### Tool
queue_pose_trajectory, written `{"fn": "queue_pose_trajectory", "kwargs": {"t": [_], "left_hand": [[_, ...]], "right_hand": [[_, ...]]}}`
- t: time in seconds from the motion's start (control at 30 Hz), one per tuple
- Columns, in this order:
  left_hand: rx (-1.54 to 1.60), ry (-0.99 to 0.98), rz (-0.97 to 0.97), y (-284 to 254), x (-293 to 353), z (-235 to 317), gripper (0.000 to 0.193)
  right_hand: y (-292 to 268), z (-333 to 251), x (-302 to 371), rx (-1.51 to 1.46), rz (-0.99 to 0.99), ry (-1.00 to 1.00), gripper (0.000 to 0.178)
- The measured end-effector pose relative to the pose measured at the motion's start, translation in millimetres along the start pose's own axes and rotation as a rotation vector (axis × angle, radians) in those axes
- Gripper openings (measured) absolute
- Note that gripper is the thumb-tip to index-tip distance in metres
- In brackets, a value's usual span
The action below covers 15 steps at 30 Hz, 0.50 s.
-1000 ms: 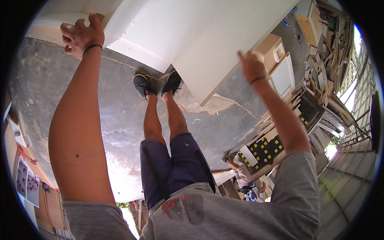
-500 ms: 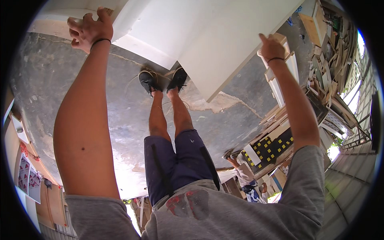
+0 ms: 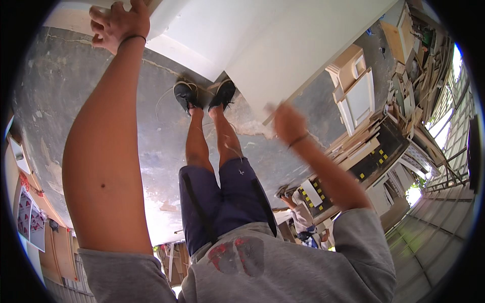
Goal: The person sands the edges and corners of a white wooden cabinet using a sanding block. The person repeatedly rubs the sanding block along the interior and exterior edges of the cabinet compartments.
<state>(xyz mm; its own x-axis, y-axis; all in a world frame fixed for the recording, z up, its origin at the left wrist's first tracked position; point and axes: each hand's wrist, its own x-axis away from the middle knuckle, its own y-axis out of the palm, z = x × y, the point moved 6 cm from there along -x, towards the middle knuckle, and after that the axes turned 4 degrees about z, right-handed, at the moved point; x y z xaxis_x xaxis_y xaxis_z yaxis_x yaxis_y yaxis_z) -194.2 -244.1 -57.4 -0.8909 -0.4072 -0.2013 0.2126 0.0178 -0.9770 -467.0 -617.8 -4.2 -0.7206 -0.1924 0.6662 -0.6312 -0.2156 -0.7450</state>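
Observation:
Before me stands a large white cabinet-like piece (image 3: 197,30), cut off by the top of the view. A broad white panel (image 3: 283,50) slants off it toward the right, its pointed corner nearest me. At the upper left my left hand (image 3: 121,25) grips the edge of the white piece, fingers bent; the fingertips are partly out of sight. My right hand (image 3: 290,123) is at the panel's near corner. Motion smears its fingers, so whether they hold or only touch the panel is unclear.
My feet in black shoes (image 3: 186,93) stand on the grey concrete floor (image 3: 101,101), close to the white piece. White frame-like wooden parts (image 3: 356,101) lie to the right. Beyond are heaped wood offcuts (image 3: 409,86) and a dark board with yellow squares (image 3: 371,164). Another person (image 3: 303,219) is behind, lower right.
My right hand has moved from the panel's far right edge down and leftward to its near corner. My left hand has shifted slightly up and right, staying at the white piece's edge.

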Motion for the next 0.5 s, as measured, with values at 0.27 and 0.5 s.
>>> {"fn": "queue_pose_trajectory", "kwargs": {"t": [0.27, 0.5], "left_hand": [[0.011, -0.118, -0.079, -30, 11, 23, 0.048], [-0.001, -0.044, -0.053, -2, 4, 6, 0.059]], "right_hand": [[-56, 142, -77, 0.352, 0.172, 0.125, 0.025], [58, -92, 54, -0.048, -0.378, -0.199, 0.027]]}}
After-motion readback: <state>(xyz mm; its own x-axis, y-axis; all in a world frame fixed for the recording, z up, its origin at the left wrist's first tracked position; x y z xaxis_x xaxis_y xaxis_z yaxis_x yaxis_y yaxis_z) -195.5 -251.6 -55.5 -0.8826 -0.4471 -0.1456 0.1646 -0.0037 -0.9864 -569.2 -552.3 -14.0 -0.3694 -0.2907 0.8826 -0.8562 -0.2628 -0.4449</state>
